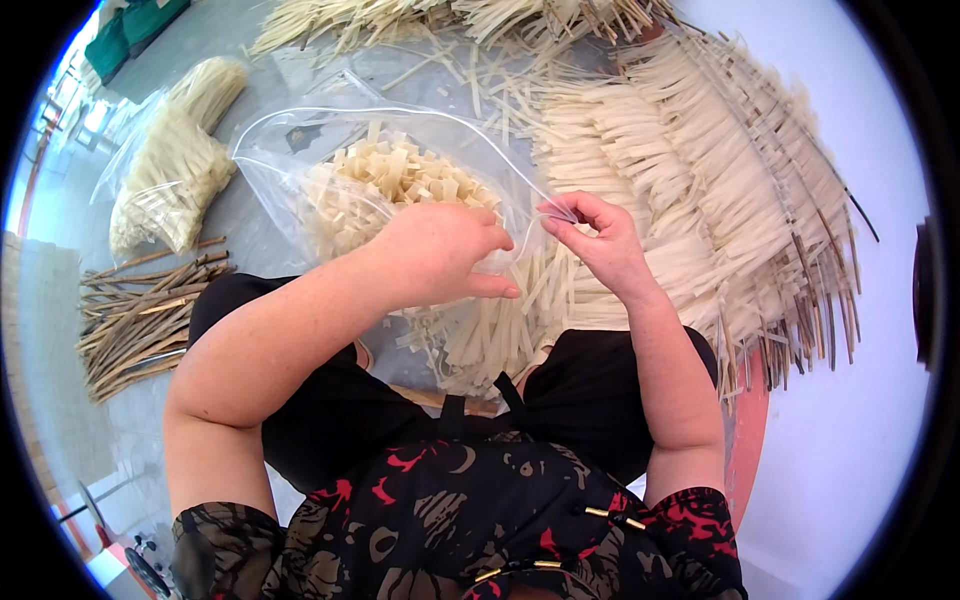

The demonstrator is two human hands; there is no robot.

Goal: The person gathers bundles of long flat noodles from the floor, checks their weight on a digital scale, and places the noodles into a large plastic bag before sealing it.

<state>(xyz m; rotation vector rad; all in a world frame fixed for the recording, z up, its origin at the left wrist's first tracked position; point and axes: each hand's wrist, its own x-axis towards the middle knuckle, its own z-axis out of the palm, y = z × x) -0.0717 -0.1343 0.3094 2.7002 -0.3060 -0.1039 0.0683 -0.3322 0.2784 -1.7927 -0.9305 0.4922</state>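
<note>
A clear plastic bag (274, 196) lies open on the floor before me, its white rim spread in a wide loop. Inside is a heap of short, pale pieces of flat dried noodle (401, 171). My right hand (600, 238) pinches the right end of the bag's rim between thumb and fingers. Over the bag's near side, my left hand (450, 251) has its thumb and fingers apart, with nothing seen between them. It hides part of the bag and the pieces below. Loose long noodle strips (495, 330) lie under and in front of both hands.
Rows of long dried noodles (675, 157) on thin sticks (817, 300) spread along my right. More noodles (420, 19) lie at the far side. On my left are a filled plastic bag (161, 180) of long noodles and a pile of bare sticks (142, 322).
</note>
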